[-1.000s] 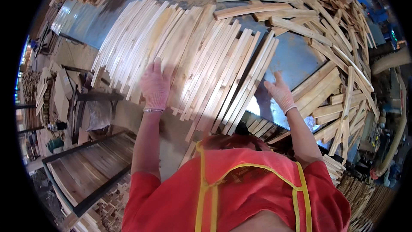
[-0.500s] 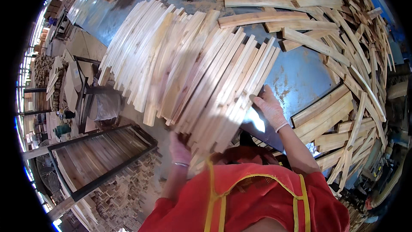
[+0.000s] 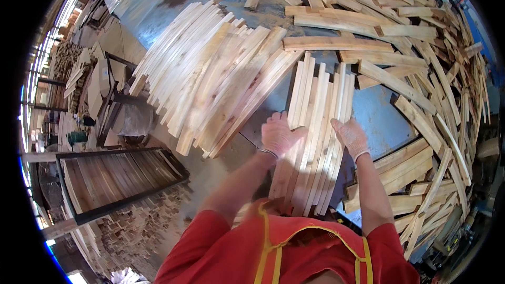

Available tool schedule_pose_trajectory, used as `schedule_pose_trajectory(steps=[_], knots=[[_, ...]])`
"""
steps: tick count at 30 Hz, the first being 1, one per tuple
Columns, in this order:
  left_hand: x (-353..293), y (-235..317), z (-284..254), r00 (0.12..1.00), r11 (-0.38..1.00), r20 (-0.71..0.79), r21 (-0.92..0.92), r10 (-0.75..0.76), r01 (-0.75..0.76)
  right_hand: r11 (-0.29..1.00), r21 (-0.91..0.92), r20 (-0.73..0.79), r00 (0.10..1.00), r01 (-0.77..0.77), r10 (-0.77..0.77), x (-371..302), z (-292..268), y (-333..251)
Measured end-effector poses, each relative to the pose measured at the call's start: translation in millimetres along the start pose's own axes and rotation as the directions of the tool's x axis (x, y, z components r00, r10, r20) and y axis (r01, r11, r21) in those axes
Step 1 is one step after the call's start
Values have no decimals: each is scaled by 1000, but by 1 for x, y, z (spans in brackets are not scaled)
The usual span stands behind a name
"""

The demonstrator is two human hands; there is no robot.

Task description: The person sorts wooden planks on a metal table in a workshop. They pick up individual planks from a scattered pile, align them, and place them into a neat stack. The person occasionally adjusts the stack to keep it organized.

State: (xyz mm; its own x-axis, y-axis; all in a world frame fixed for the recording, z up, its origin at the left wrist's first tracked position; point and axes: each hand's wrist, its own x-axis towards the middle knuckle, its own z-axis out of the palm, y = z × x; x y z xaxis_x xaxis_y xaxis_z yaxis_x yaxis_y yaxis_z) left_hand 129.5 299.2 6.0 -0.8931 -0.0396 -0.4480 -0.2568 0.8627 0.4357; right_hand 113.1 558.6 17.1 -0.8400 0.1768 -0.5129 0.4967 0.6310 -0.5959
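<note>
A bundle of pale wooden strips (image 3: 314,126) lies lengthwise on the blue-grey table in front of me, its near ends close to my apron. My left hand (image 3: 280,135), in a thin light glove, presses against the bundle's left side, thumb over the top. On the opposite side my right hand (image 3: 351,138), gloved too, grips the edge with its thumb on the strips; some of its fingers are hidden. Both hands squeeze the bundle between them. Left of it is a wide row of similar wooden strips (image 3: 210,79), lying side by side at a slant.
A large heap of loose boards (image 3: 421,37) covers the table's far and right side. Wider boards (image 3: 394,176) lie by my right forearm. To the left stands a dark-framed rack (image 3: 123,181) of boards, above stacked wood pieces (image 3: 142,221). The metal tabletop (image 3: 376,105) shows between boards.
The bundle has come apart from the row of strips and turned more upright in view. My left hand has moved from the row's near ends up to the bundle's left side.
</note>
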Motion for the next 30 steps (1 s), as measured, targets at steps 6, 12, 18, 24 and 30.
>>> schedule_pose_trajectory(steps=[6, 12, 18, 24, 30], knots=[[-39, 21, -8, 997, 936, -82, -352, -14, -15, 777, 610, -108, 988, 156, -113, -24, 10, 21], [-79, 77, -125, 741, 640, -573, -432, 349, -636, 539, 562, -563, 767, 627, -306, -131, -94, -88], [-66, 61, -159, 499, 321, -666, -382, 555, -867, 477, 393, -657, 603, 786, -452, -187, -103, -115], [-72, -22, -179, 598, 599, 44, -95, 800, -795, 857, -284, -546, 663, 430, -513, -150, 32, 2], [-10, -109, -101, 585, 356, 63, 740, 809, -572, 946, -170, -493, 807, 277, -325, -153, 136, 27]])
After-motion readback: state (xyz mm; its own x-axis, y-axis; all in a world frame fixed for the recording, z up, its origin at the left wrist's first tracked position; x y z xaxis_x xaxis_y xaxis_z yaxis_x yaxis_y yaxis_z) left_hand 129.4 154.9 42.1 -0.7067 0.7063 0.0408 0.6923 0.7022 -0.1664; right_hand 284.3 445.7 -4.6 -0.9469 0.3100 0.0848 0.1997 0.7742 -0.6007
